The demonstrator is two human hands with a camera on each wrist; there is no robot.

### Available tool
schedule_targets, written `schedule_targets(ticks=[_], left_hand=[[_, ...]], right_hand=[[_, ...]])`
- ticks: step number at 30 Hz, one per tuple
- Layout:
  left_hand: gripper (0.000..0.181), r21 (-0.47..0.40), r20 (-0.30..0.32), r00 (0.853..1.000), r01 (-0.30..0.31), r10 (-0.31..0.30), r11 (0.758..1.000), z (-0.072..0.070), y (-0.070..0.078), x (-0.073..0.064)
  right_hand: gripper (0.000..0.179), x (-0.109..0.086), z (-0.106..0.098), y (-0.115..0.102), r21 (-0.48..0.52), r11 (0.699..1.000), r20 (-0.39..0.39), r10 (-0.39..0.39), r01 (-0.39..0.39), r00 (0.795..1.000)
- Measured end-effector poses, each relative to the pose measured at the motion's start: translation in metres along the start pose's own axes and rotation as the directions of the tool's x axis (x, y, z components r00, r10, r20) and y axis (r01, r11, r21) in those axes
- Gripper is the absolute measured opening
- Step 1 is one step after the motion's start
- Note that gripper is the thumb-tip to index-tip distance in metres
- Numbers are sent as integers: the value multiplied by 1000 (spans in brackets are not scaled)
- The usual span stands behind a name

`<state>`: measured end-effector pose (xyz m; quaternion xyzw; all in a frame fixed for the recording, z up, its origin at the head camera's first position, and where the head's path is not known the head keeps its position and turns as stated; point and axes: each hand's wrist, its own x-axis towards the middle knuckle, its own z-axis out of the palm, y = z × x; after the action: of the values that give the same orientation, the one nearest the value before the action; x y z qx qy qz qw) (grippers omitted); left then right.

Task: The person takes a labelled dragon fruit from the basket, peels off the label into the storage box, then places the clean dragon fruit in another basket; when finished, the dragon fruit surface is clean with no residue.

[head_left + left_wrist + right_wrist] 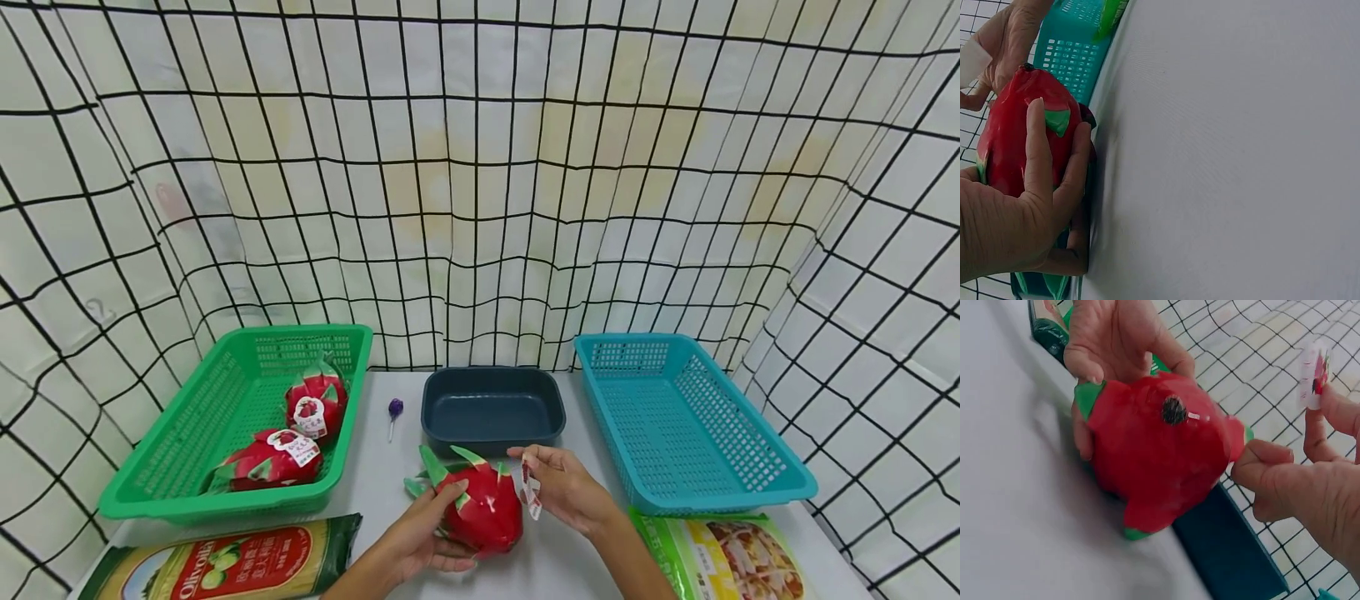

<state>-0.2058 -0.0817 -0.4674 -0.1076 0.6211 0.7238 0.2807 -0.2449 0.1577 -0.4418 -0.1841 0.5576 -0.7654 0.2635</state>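
A red dragon fruit [487, 508] with green-tipped scales is gripped by my left hand [427, 533], thumb on top and fingers around its side. In the left wrist view, fingers of that hand spread along the fruit's red skin [1007, 137]. Its dark round end faces the right wrist camera. Just right of the fruit, my right hand [566, 487] pinches a small printed sticker label [1314, 375]. The label stands apart from the fruit, and its plain white back shows in the left wrist view. Curled fingers of the right hand sit right at a scale of the fruit.
A green basket [112, 492] at left holds two labelled dragon fruits. Behind the hands stands a dark blue tray [493, 414], with a purple lollipop [395, 407] beside it. A blue basket [806, 483], a pasta pack [225, 567] and a green-yellow food bag [720, 558] flank the workspace; black netting surrounds it.
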Motion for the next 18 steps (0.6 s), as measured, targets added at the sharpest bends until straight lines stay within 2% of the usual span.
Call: schedule_targets(ticks=[3, 5, 7, 10, 14, 18], left_hand=[[91, -4, -9, 1000, 4, -4, 1000, 0, 1, 1], [91, -4, -12, 1000, 7, -7, 1000, 0, 1, 1], [91, -1, -7, 1000, 8, -8, 1000, 0, 1, 1], [92, -1, 7, 1000, 4, -4, 1000, -1, -1, 1], [93, -4, 6, 1000, -1, 1, 1000, -2, -1, 1], [93, -11, -12, 1000, 19, -20, 1000, -1, -1, 1]], right_hand=[[20, 8, 6, -5, -56, 998, -121, -10, 3, 993], [22, 13, 10, -8, -86, 996, -222, -21, 1, 975], [25, 20, 11, -10, -101, 995, -327, -32, -1, 945], [29, 32, 12, -16, -99, 995, -463, -42, -5, 885], [30, 53, 11, -28, -72, 997, -554, -31, -11, 832], [28, 73, 6, -38, -74, 997, -586, -14, -36, 810]])
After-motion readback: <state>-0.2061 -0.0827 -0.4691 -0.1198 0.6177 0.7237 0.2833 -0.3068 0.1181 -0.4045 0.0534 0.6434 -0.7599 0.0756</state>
